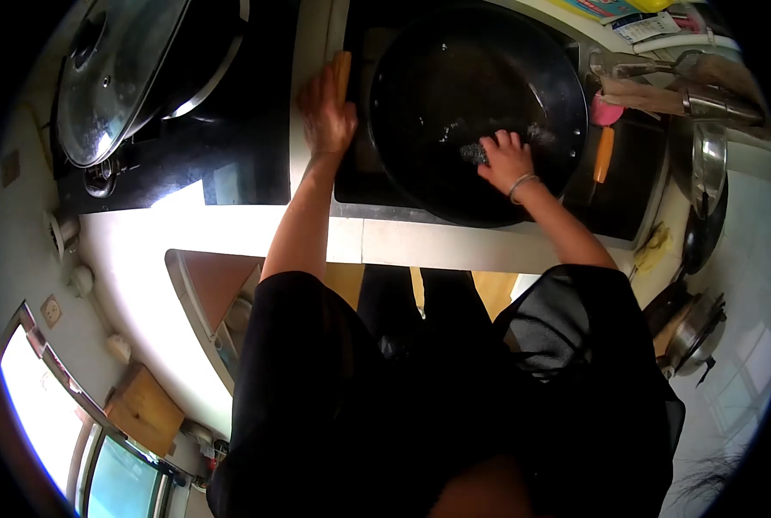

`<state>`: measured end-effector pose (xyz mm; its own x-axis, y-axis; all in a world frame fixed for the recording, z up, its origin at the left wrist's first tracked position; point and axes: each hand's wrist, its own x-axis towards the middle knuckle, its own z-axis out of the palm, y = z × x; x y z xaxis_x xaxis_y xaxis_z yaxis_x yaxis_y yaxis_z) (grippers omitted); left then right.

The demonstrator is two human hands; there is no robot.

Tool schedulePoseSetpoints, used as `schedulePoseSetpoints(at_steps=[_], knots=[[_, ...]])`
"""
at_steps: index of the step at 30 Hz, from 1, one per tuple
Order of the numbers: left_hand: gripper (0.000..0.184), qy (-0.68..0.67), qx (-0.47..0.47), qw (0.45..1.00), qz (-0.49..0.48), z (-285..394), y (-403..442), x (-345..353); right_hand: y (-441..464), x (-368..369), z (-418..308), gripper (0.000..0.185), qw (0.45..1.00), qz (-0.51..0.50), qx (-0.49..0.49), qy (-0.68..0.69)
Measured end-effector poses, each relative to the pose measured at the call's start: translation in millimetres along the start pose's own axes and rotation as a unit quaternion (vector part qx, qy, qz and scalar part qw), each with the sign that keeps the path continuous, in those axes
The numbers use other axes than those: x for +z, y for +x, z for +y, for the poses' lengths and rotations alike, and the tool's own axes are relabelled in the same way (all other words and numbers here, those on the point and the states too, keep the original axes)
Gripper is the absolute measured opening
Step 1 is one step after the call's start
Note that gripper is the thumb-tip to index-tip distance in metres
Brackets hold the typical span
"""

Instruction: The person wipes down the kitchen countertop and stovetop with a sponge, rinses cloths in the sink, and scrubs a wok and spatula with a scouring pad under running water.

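Note:
A large black wok [463,86] sits in the sink-like dark recess of the counter, with some wet, foamy patches on its inside. My left hand [326,116] is closed around the wok's wooden side handle [343,72]. Inside the wok, low on its right half, my right hand [508,162] presses a grey, shiny mesh scrubber [472,154] against the surface. Its fingers are curled over the scrubber. On the wok's right side is a second wooden handle [604,155], with neither hand on it.
A pot with a glass lid [113,78] stands on the black cooktop [256,155] at left. Metal and wooden utensils [705,95] lie at upper right, near a pink item [607,110]. A yellow cloth-like thing [653,246] rests on the counter edge [420,240].

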<state>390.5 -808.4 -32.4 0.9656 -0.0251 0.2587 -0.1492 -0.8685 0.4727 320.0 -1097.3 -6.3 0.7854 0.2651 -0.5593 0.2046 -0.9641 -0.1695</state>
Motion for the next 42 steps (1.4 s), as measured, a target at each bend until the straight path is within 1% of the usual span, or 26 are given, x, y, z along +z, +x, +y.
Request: schedulePoseSetpoints(at_steps=[1,2,4,5,7,11,12,14,15,17,19,20,21,23,24,25,26,27,30,31,32,35,37,38,40,42], knots=[[0.062,0.003,0.004,1.0,0.002,0.4,2.8,-0.5,4.5,0.7,-8.5,0.047,0.999,0.022,0.021,-0.043],[0.064,0.005,0.002,1.0,0.003,1.7,2.5,-1.4,4.3,2.1,-13.5,0.047,0.999,0.024,0.021,-0.039],[0.066,0.006,0.0,1.0,0.002,0.0,0.9,-0.5,-0.4,5.4,-20.4,0.045,0.999,-0.04,-0.023,0.004],[0.066,0.014,0.0,1.0,-0.002,-2.6,0.2,3.0,-0.5,5.6,-24.0,0.045,0.999,-0.043,-0.021,0.004],[0.065,0.019,0.002,1.0,-0.004,0.3,1.7,3.2,7.6,-0.8,-36.9,0.042,0.983,0.011,0.039,0.178],[0.064,-0.004,0.018,1.0,0.007,3.5,3.6,-2.3,7.0,-9.7,-99.5,0.047,0.953,0.081,0.024,0.29],[0.064,-0.003,0.027,1.0,0.016,1.9,4.1,-1.0,5.6,-13.3,-118.0,0.046,0.953,0.07,0.027,0.293],[0.064,0.012,0.016,1.0,0.009,0.2,3.2,0.9,2.6,-8.1,-140.9,0.047,0.966,0.153,0.021,0.205],[0.064,0.026,0.005,1.0,0.001,0.5,1.7,1.7,-6.7,-4.3,-138.7,0.047,0.966,0.152,0.025,0.206],[0.065,0.013,0.013,1.0,0.005,2.4,3.1,0.9,-26.1,1.0,-121.1,0.048,0.989,0.087,-0.036,0.112],[0.065,0.006,0.018,1.0,0.008,1.1,2.8,0.6,-39.8,14.0,-103.6,0.039,0.985,0.13,-0.073,0.085],[0.065,0.018,0.013,1.0,0.012,-0.7,2.0,2.3,-62.5,15.6,-62.2,0.036,0.989,0.097,-0.106,0.039],[0.065,0.029,0.009,0.999,0.013,-2.0,1.5,2.9,-70.5,15.8,-37.6,0.031,0.986,0.119,-0.118,0.023],[0.066,0.027,0.002,1.0,0.003,-1.7,1.1,2.0,-71.7,-7.9,13.4,0.027,0.987,0.023,-0.103,-0.124],[0.066,0.023,-0.003,1.0,-0.007,-1.2,1.6,1.9,-65.2,-17.8,39.7,0.024,0.97,0.064,-0.13,-0.195],[0.066,0.023,-0.004,1.0,-0.007,-0.5,1.2,1.5,-66.4,-24.2,38.2,0.024,0.975,0.024,-0.111,-0.193],[0.066,0.024,0.001,1.0,-0.001,-0.8,1.0,1.0,-40.7,-46.6,67.3,0.022,0.949,0.034,-0.091,-0.299],[0.066,0.026,0.003,1.0,0.005,-1.3,0.2,0.7,-22.1,-44.5,79.3,0.027,0.933,0.097,-0.068,-0.339],[0.065,0.004,0.025,1.0,0.008,-2.8,1.3,0.6,0.8,-29.9,81.4,0.032,0.93,0.111,-0.065,-0.345],[0.065,0.004,0.025,1.0,0.008,0.4,0.4,1.5,0.2,-33.5,78.0,0.036,0.937,0.073,-0.055,-0.338],[0.065,0.011,0.021,1.0,0.007,0.0,0.3,0.1,-8.6,-10.3,64.4,0.036,0.94,0.054,-0.061,-0.331],[0.065,0.015,0.012,1.0,0.002,0.8,2.2,-1.2,-11.7,-15.1,43.2,0.039,0.942,0.039,-0.05,-0.328],[0.066,0.013,0.005,1.0,-0.009,3.2,-1.2,-1.8,-17.9,-17.3,31.9,0.037,0.974,-0.02,-0.029,-0.225],[0.066,0.014,0.006,1.0,-0.005,3.3,2.6,-2.1,-20.3,3.2,29.0,0.033,0.985,-0.079,-0.039,-0.145],[0.066,0.013,0.003,1.0,-0.006,4.2,-0.7,-2.5,-21.9,-9.9,10.6,0.033,0.985,-0.131,-0.053,-0.094],[0.066,0.018,-0.003,1.0,-0.009,2.3,1.3,-0.9,-11.0,1.1,-15.8,0.035,0.987,-0.135,-0.08,-0.044]])
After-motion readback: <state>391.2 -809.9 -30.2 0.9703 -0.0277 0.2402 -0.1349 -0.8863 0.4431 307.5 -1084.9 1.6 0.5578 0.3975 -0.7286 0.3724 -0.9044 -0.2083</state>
